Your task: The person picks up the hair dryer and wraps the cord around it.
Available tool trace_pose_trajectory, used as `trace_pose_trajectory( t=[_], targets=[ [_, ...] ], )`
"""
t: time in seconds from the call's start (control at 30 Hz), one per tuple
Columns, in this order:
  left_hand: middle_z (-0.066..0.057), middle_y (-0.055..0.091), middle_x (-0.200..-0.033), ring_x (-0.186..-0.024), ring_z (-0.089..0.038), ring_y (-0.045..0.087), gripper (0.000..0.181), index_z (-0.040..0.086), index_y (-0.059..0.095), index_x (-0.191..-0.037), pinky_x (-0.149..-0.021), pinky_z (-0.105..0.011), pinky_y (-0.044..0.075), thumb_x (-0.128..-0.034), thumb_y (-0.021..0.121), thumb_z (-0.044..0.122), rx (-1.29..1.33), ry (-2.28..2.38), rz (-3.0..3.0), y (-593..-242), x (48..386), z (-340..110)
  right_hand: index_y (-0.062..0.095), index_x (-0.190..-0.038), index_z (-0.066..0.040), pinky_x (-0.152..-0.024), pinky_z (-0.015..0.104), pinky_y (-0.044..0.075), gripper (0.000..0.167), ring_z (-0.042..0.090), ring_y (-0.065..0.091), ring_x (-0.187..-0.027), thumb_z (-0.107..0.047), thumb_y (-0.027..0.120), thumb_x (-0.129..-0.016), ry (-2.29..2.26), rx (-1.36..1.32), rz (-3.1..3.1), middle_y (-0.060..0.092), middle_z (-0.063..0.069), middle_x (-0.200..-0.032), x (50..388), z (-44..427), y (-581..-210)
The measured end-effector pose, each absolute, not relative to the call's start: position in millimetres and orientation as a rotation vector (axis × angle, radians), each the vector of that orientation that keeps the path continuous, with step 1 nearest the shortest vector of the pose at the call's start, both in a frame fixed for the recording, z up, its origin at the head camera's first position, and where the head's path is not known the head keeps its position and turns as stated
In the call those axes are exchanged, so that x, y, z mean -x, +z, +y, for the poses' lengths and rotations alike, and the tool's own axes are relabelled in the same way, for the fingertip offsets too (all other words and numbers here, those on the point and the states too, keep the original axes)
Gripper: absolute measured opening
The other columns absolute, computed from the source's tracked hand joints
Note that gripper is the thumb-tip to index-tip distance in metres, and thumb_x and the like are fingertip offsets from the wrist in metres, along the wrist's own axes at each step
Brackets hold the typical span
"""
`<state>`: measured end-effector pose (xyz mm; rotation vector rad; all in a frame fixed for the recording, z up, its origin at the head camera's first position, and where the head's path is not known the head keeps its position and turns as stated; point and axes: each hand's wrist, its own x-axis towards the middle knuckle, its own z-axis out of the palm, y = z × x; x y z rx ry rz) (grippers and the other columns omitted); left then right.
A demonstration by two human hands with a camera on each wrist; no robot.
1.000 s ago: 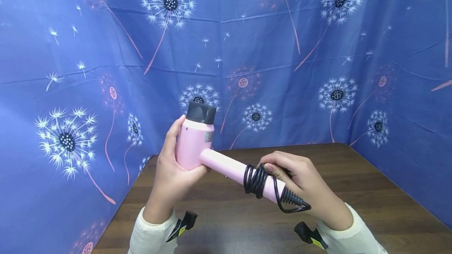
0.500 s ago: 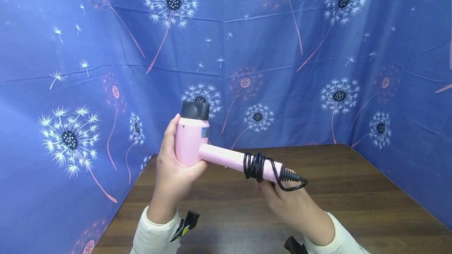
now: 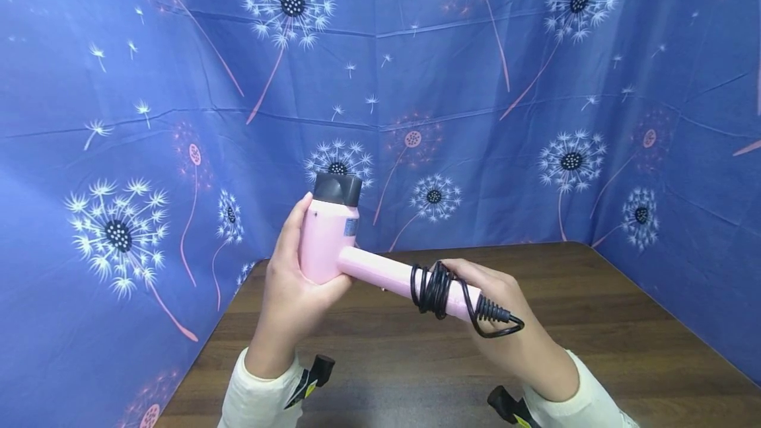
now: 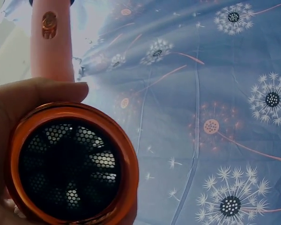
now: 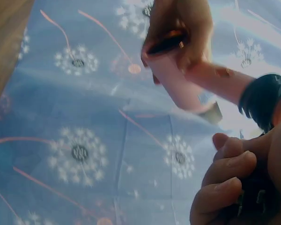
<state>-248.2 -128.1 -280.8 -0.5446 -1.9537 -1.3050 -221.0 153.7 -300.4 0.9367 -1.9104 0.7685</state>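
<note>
A pink hair dryer (image 3: 324, 243) with a black nozzle (image 3: 337, 189) is held above the table, nozzle up. My left hand (image 3: 291, 299) grips its barrel, thumb near the round rear grille (image 4: 70, 168). The handle slants down to the right, with a black cord (image 3: 434, 289) wound round it in several turns. Behind the handle's end is my right hand (image 3: 526, 342), partly hidden by it in the head view. In the right wrist view its fingers (image 5: 220, 194) curl round a black plug (image 5: 260, 204) with small metallic glints.
A brown wooden table (image 3: 404, 368) lies beneath both hands. Blue cloth with dandelion prints (image 3: 452, 98) hangs at the back and along both sides. Dark wrist-camera mounts (image 3: 321, 370) stick out near the sleeves.
My right hand has passed from the handle's far side to underneath, then up behind it again. The dryer has levelled slightly and tilted back. My left hand keeps its grip.
</note>
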Motion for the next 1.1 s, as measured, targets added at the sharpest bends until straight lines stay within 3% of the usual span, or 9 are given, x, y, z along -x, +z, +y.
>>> trace_pose_trajectory(
  t=[0.07,0.33,0.53,0.7,0.9,1.1],
  targets=[
    [0.006,0.052,-0.145,-0.104,-0.019,0.058,0.117,0.045,0.035,-0.158,-0.077,-0.04,0.052,-0.0638,0.089,0.003,0.545,-1.282,-1.987,-281.0,248.4,-128.4,0.073,-0.112,-0.012,-0.08,0.017,0.052,0.028,0.006,0.067,-0.086,0.006,0.066,-0.092,0.784,-0.951,-1.858,0.073,-0.007,-0.098,223.3,159.9,-295.6],
    [0.003,0.051,-0.149,-0.108,-0.022,0.056,0.118,0.043,0.034,-0.159,-0.08,-0.043,0.051,-0.0617,0.09,0.007,0.542,-1.202,-2.079,-283.3,250.9,-130.1,0.075,-0.112,-0.01,-0.058,0.013,0.037,0.023,-0.002,0.045,-0.065,0.003,0.063,-0.097,0.861,-1.073,-1.711,0.053,-0.009,-0.076,226.6,176.2,-284.0],
    [0.005,0.051,-0.148,-0.11,-0.019,0.055,0.118,0.042,0.035,-0.159,-0.08,-0.043,0.051,-0.0618,0.091,0.005,0.587,-1.209,-2.007,-285.7,251.1,-130.5,0.074,-0.112,-0.017,-0.071,0.014,0.049,0.029,0.002,0.062,-0.078,0.003,0.068,-0.092,0.839,-1.103,-1.886,0.071,-0.009,-0.093,238.1,162.2,-296.4],
    [0.006,0.052,-0.146,-0.11,-0.018,0.055,0.116,0.046,0.035,-0.158,-0.079,-0.043,0.05,-0.0638,0.088,0.003,0.541,-1.213,-2.006,-286.9,249.2,-132.6,0.073,-0.11,-0.015,-0.084,0.02,0.055,0.029,0.009,0.071,-0.091,0.002,0.07,-0.087,0.801,-1.167,-1.882,0.075,-0.005,-0.103,244.7,150.8,-309.1],
    [0.0,0.054,-0.143,-0.103,-0.023,0.056,0.116,0.041,0.034,-0.16,-0.076,-0.041,0.051,-0.0627,0.087,0.007,0.549,-1.141,-2.107,-284.4,249.6,-132.9,0.075,-0.114,-0.008,-0.07,0.017,0.047,0.026,0.006,0.061,-0.081,0.006,0.063,-0.096,0.922,-1.301,-1.729,0.073,0.0,-0.097,244.6,171.2,-293.3],
    [-0.003,0.053,-0.144,-0.106,-0.025,0.056,0.117,0.037,0.033,-0.161,-0.077,-0.041,0.051,-0.0615,0.087,0.009,0.515,-1.094,-2.144,-284.4,254.5,-130.8,0.079,-0.109,-0.003,-0.065,0.013,0.039,0.018,0.006,0.052,-0.08,-0.011,0.065,-0.101,0.711,-1.43,-1.621,0.061,0.004,-0.092,219.1,188.0,-267.8]
  ],
)
